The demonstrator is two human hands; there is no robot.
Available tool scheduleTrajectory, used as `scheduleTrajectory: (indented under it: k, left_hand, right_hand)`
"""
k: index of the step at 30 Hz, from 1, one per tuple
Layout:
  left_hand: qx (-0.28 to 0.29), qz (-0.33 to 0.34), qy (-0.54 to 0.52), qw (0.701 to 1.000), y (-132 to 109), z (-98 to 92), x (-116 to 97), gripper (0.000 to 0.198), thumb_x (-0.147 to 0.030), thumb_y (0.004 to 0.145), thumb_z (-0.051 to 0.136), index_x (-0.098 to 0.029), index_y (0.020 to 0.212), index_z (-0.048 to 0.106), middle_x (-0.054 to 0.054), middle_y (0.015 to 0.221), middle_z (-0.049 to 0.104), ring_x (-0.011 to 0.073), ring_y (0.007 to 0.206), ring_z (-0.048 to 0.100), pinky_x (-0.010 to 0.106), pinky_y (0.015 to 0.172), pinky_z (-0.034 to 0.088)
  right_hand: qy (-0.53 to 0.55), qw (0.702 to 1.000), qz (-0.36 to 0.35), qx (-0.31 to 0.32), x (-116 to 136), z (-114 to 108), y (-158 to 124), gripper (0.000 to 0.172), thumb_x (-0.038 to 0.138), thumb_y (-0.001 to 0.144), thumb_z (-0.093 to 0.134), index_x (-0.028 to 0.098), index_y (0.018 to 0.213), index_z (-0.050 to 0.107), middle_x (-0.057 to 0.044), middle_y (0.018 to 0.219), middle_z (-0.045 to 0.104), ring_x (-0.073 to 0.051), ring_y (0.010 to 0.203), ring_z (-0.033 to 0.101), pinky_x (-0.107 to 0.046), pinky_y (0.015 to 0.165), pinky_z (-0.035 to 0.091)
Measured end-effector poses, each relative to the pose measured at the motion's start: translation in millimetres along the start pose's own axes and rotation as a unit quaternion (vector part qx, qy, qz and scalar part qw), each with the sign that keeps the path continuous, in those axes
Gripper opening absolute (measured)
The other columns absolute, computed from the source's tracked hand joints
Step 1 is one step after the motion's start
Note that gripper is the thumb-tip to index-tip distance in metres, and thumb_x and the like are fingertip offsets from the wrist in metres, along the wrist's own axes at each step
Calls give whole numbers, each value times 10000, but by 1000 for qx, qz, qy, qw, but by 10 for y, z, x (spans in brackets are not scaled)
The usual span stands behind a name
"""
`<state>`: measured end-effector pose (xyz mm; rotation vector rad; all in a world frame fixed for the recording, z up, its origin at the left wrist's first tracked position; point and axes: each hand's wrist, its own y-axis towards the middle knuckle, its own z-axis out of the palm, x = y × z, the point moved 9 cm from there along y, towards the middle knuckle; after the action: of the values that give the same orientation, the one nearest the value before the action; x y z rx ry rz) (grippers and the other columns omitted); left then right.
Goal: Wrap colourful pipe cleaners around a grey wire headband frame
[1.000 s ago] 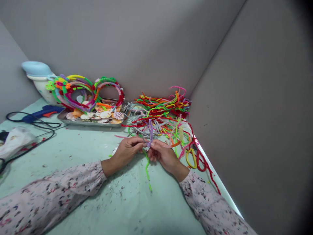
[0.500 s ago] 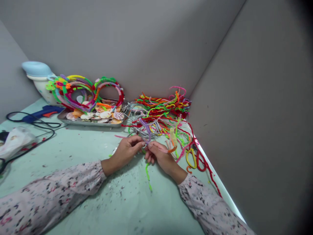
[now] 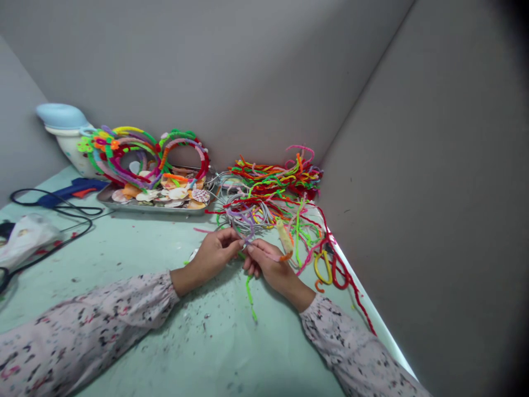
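At the middle of the table, my left hand (image 3: 212,255) and my right hand (image 3: 268,263) meet with closed fingertips, pinching a purple pipe cleaner (image 3: 250,227) between them. Its loose part rises above the fingers against the tangled pile behind. A pale yellow piece (image 3: 284,236) with an orange pipe cleaner (image 3: 286,257) juts up beside my right hand; whether that hand holds it is hard to see. Below the fingers trails a bright green fuzzy strand (image 3: 249,300), its upper end hidden by the hands.
Behind the hands lie grey wires (image 3: 264,219) and a heap of coloured pipe cleaners (image 3: 281,173). Scissors (image 3: 323,268) rest at right. A metal tray (image 3: 155,208) holds shells, with fuzzy headbands (image 3: 128,132) over it. Further left are a blue glue gun (image 3: 68,190) and its black cord (image 3: 90,223).
The purple pipe cleaner's loose part has shifted and lies lower, nearer the wires. The pale yellow piece has moved slightly left and down. Both hands stay nearly in place.
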<state>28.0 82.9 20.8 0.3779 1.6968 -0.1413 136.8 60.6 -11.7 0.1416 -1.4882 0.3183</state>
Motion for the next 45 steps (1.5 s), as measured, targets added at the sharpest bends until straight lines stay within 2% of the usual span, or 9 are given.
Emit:
scheduleTrajectory:
  k: [7, 12, 21, 26, 32, 36, 40, 45]
  left_hand:
    - [-3, -13, 6, 1000, 22, -16, 54, 216, -343, 809, 613, -141, 736, 587, -26, 585, 542, 96, 536, 480, 220, 519, 377]
    - [-8, -21, 3, 1000, 35, -32, 98, 198, -337, 786, 626, -140, 773, 616, 5, 657, 613, 119, 577, 533, 239, 555, 427]
    - [-20, -27, -11, 999, 38, -49, 138, 147, -280, 770, 627, -136, 799, 629, 17, 693, 643, 128, 605, 561, 249, 581, 440]
    - [-26, -38, -9, 999, 35, -61, 149, 154, -286, 748, 637, -139, 792, 630, 8, 678, 634, 131, 600, 559, 244, 569, 440]
    - [-17, -37, -3, 999, 47, -32, 154, 170, -295, 759, 618, -141, 829, 626, 8, 698, 632, 131, 608, 557, 237, 561, 443]
    - [-15, -23, -3, 1000, 37, -12, 103, 130, -269, 767, 583, -148, 814, 597, -12, 675, 592, 115, 584, 529, 227, 553, 430]
    - [-9, -12, 21, 1000, 27, -10, 77, 84, -229, 772, 540, -154, 790, 574, -31, 638, 546, 105, 559, 495, 220, 543, 409]
    - [2, -3, 61, 998, 31, 1, 70, 129, -251, 792, 518, -153, 813, 600, -28, 624, 548, 114, 551, 492, 224, 526, 390]
  right_hand:
    - [-36, 999, -16, 1, 15, -7, -15, 266, 436, 875, 532, 183, 796, 562, 7, 616, 603, -93, 504, 532, -206, 461, 382]
    - [-55, 998, -22, -4, 33, -14, -24, 282, 417, 887, 523, 181, 739, 570, -7, 609, 608, -100, 511, 536, -213, 471, 395]
    - [-72, 996, -47, 13, -17, -19, -14, 269, 422, 910, 493, 191, 803, 578, -3, 633, 614, -112, 532, 548, -223, 491, 407]
    - [-81, 996, -42, 7, -25, -26, -23, 250, 431, 905, 500, 199, 857, 580, 5, 655, 619, -117, 552, 556, -229, 512, 416]
    - [-70, 997, -37, 6, 5, -12, -30, 233, 413, 901, 501, 203, 830, 573, 10, 644, 615, -118, 543, 557, -226, 496, 406]
    - [-85, 995, -47, 6, 31, -15, -36, 280, 428, 910, 489, 197, 779, 578, 4, 641, 613, -115, 545, 554, -228, 510, 418]
    - [-86, 995, -51, 12, 49, -9, -39, 292, 436, 912, 489, 199, 773, 586, 3, 624, 605, -115, 535, 547, -224, 503, 417]
    - [-83, 996, -45, 11, 14, -20, -20, 271, 422, 912, 483, 196, 798, 579, 6, 640, 608, -111, 528, 541, -227, 498, 414]
